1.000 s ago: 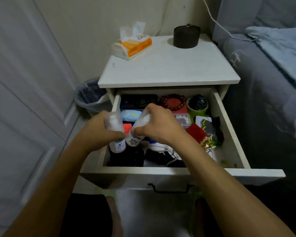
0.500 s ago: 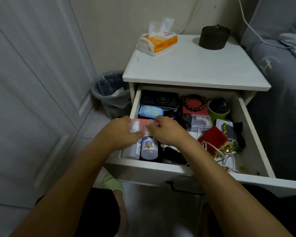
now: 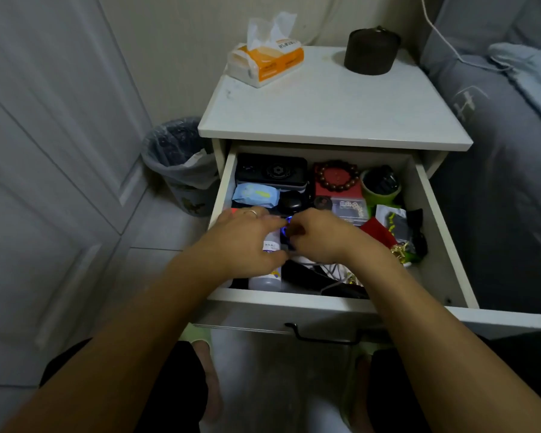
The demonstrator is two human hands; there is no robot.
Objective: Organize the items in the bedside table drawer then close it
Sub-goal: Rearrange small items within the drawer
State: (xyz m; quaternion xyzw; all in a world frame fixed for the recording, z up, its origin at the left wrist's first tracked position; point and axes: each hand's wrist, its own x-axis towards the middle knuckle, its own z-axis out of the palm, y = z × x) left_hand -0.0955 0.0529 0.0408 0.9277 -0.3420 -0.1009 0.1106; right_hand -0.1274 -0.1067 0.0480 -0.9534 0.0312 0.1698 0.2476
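Drawer [image 3: 444, 245] of the white bedside table stands pulled open, crowded with small items. Left hand [image 3: 247, 242] curls over a white bottle [image 3: 267, 276] lying at the drawer's front left. Right hand [image 3: 320, 235], fingers bent, sits just beside it; what it grips cannot be told.

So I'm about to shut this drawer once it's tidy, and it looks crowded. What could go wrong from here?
1. The white cables loop loosely near the front of the drawer; one might snag when it slides shut.
2. The white bottle under the left hand looks wedged among other items and may tip or roll once let go.
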